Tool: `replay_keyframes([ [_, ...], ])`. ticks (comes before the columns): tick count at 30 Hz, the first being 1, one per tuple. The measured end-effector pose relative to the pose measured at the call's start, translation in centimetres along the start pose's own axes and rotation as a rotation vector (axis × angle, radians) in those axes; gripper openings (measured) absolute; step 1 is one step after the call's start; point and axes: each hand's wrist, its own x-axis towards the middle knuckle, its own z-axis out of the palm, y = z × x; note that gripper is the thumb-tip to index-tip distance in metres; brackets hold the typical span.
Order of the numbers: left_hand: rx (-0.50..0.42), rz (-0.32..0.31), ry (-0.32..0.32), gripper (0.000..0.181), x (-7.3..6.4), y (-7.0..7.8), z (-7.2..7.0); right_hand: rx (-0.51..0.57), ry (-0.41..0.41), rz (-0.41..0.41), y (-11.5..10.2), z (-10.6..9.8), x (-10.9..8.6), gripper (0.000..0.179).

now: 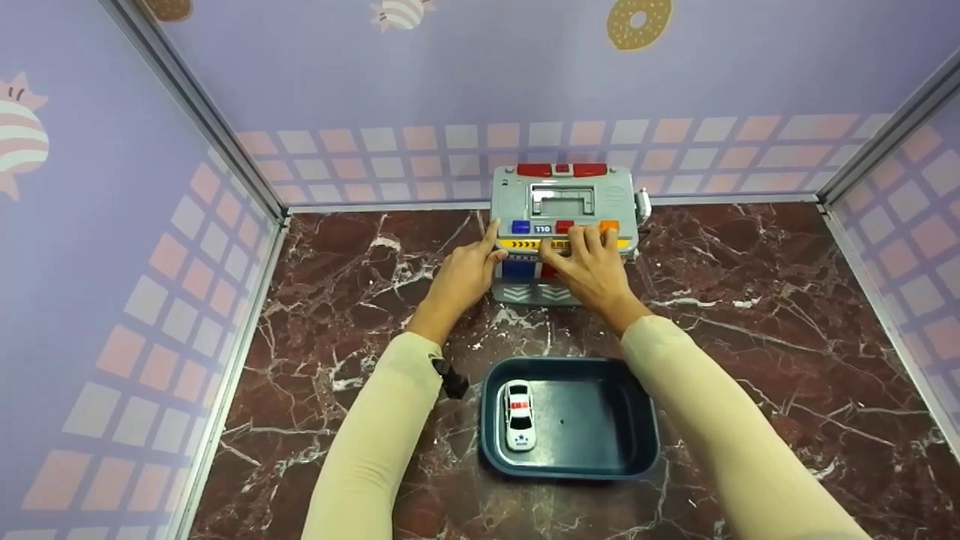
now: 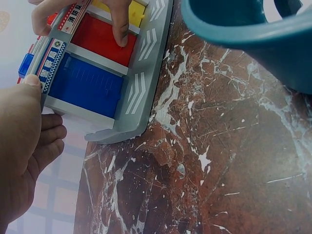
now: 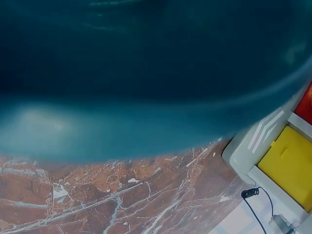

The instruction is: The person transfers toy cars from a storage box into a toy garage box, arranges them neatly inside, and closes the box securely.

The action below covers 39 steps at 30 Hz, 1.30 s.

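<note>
A grey toy parking garage [image 1: 517,202] stands against the back wall, with red and blue lights on its roof and blue [image 2: 85,85], red [image 2: 105,39] and yellow [image 3: 290,163] doors in front. My left hand [image 1: 461,277] holds its left front corner; in the left wrist view the thumb lies on the sign strip and the fingers at the side. My right hand [image 1: 596,277] grips the roof's front edge, fingers bent over the coloured buttons, with a digit against the red door. Closer to me, a white toy police car [image 1: 520,431] lies inside a dark teal basin [image 1: 570,472].
The dark red marbled tabletop [image 1: 345,322] is bounded by purple patterned walls [image 1: 450,82] at the back and sides. A handle-like grey part [image 1: 643,206] sticks out at the garage's right, with a black cord [image 3: 253,214] beside it. The basin fills much of the right wrist view.
</note>
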Motion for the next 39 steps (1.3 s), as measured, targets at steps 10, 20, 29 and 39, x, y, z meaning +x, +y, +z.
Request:
replay_keyframes([
  [10,0.009,0.006,-0.004,0.066,0.0,0.1,-0.2,0.015,0.032,0.008,-0.1,0.4,0.1,0.035],
  [20,0.017,0.008,-0.003,0.067,0.3,0.2,-0.4,0.04,0.011,0.022,0.0,-0.2,0.1,0.07],
  [29,0.02,0.008,0.0,0.065,0.0,0.3,-0.1,0.133,-0.068,0.04,0.0,-1.2,-0.7,0.074],
  [39,0.018,-0.013,-0.011,0.066,0.0,0.3,-0.3,0.262,-0.246,0.103,0.5,-3.6,-0.5,0.082],
])
